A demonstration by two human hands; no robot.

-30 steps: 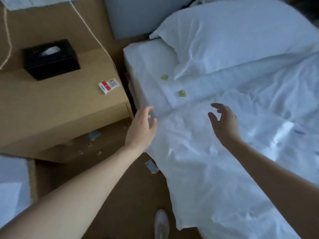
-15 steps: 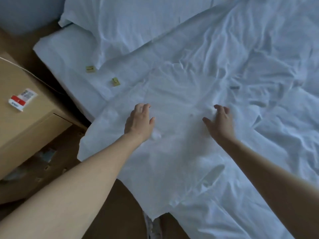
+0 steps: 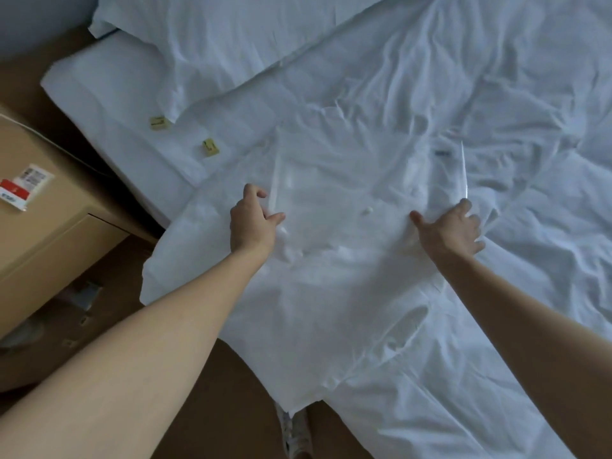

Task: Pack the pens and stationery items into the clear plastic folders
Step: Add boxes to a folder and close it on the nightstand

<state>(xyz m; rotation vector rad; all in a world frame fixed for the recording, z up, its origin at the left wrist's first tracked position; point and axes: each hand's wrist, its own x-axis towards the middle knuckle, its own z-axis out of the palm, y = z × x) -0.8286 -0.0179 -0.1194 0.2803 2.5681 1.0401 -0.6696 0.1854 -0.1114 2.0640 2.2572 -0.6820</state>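
Observation:
A clear plastic folder (image 3: 364,180) lies on the white bed sheet, visible mainly by glints along its left and right edges and a small dark mark near its far right corner. My left hand (image 3: 253,223) grips the folder's left edge with curled fingers. My right hand (image 3: 453,228) holds the right edge, thumb spread to the left. Two small yellow items (image 3: 158,123) (image 3: 210,147) lie on the sheet below the pillow, to the far left of the folder. No pens are in sight.
A tan nightstand (image 3: 49,226) stands left of the bed with a red and white packet (image 3: 23,187) on top. A white pillow (image 3: 231,38) lies at the back. A white shoe (image 3: 294,432) shows on the brown floor by the sheet's hanging edge.
My view has swung from the nightstand onto the bed. Both hands have come down on the folder and closed on its left and right edges.

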